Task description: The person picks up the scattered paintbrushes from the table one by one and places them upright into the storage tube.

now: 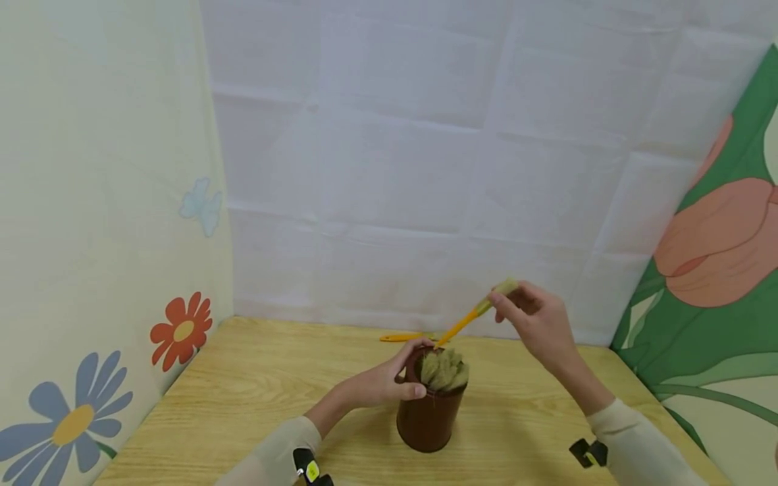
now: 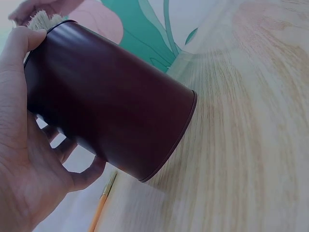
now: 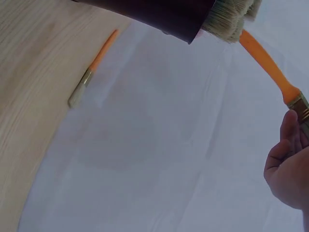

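The right hand [image 1: 537, 324], right of centre in the head view, pinches an orange-handled brush [image 1: 477, 314] at its bristle end, handle tip down at the rim of the brown cup [image 1: 430, 412]; the left hand [image 1: 389, 381] wraps the cup's upper wall. Lower the handle steeply beside the bristle heads [image 1: 445, 370] already standing in it. Open tabletop [image 1: 243, 398] lies lower left; the white backdrop stands close behind. In the left wrist view, fingers and thumb curl around the cup [image 2: 111, 96] at centre, a spare brush [image 2: 102, 200] at the bottom edge. In the right wrist view, the brush handle [image 3: 268, 63] enters the cup [image 3: 164, 14] at the upper edge, with the spare brush [image 3: 91, 70] lying well apart at upper left.
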`<state>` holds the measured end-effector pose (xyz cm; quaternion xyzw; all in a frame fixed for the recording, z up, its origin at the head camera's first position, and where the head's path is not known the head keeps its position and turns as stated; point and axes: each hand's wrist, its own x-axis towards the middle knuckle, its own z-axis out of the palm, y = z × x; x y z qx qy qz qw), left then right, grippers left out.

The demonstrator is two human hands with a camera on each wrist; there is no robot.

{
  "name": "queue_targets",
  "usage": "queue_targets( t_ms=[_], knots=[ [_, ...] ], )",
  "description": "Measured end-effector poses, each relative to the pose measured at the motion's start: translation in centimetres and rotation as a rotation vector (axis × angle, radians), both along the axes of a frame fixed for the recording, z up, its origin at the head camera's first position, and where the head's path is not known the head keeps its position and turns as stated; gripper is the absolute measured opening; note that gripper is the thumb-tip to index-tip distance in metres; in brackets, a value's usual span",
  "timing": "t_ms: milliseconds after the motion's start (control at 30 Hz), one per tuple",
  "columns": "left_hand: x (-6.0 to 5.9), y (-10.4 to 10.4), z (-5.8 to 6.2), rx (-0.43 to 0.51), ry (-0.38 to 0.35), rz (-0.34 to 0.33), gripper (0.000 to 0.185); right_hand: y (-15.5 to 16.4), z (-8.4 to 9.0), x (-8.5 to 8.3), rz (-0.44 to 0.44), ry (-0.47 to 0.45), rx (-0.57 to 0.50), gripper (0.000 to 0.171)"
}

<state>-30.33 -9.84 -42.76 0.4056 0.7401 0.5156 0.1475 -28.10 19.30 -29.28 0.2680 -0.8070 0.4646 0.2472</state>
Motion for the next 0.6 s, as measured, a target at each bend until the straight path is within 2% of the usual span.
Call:
queue_targets(
  t_ms=[100,267,600],
  knots=[
    [0.0,0.0,0.1,0.007,0.007,-0.002,0.084,-0.4,0.3,0.3,0.011,0.033,-0.001,0.008],
    [0.1,0.1,0.3,0.01,0.013,0.003,0.088,-1.2,0.1,0.3,-0.006,0.076,0.102,0.004],
    [-0.1,0.7,0.0,0.004,0.01,0.005,0.086,-2.4,-2.6,0.0,0.099,0.117,0.284,0.003]
  ],
)
